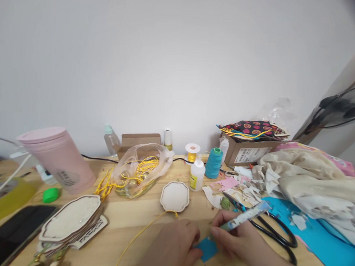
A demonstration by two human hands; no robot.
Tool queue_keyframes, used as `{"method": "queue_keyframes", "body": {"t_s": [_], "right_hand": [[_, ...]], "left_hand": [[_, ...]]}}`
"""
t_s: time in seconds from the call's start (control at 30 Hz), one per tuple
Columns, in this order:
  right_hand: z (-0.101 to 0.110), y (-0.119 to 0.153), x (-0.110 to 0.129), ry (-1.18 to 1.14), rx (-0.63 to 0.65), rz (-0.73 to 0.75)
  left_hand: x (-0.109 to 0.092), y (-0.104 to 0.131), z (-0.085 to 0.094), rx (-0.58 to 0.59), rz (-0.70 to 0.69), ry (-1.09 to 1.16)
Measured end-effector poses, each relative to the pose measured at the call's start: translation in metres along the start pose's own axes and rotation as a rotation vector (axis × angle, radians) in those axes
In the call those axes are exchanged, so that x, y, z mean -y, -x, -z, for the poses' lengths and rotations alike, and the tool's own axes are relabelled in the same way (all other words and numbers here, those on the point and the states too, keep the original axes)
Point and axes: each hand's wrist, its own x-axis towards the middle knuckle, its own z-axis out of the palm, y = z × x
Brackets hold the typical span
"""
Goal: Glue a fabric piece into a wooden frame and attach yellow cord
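Note:
My left hand is closed with its fingers on a small blue piece of cloth or paper near the table's front edge. My right hand grips a pen with a patterned barrel, its lower end down by the blue piece; the tip is hidden by my fingers. Just beyond the hands lies a scalloped white plaque with a dark outline, and a yellow cord trails from its lower edge. Black-handled scissors rest to the right of my right hand.
Stacked plaques, a phone and a pink tumbler stand left. Behind are a bag of yellow cords, a glue bottle and blue thread. Blue sheet, fabric and a carton fill the right.

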Motion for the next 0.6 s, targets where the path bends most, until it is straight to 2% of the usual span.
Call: {"method": "queue_keyframes", "body": {"t_s": [0.13, 0.23, 0.37, 0.43, 0.6], "right_hand": [[0.003, -0.001, 0.005, 0.006, 0.008, 0.003], [0.003, 0.000, 0.004, 0.117, -0.039, 0.041], [0.007, 0.001, -0.001, 0.425, -0.077, 0.259], [0.011, 0.000, -0.004, 0.483, -0.080, 0.344], [0.016, 0.001, -0.009, 0.474, -0.024, 0.338]], "left_hand": [[-0.001, -0.002, -0.005, -0.066, -0.002, -0.005], [0.002, -0.002, -0.008, -0.105, -0.037, 0.006], [0.007, -0.002, -0.011, -0.073, -0.133, 0.021], [0.009, -0.002, -0.012, -0.061, -0.177, 0.029], [0.009, -0.002, -0.013, -0.051, -0.227, 0.064]]}}
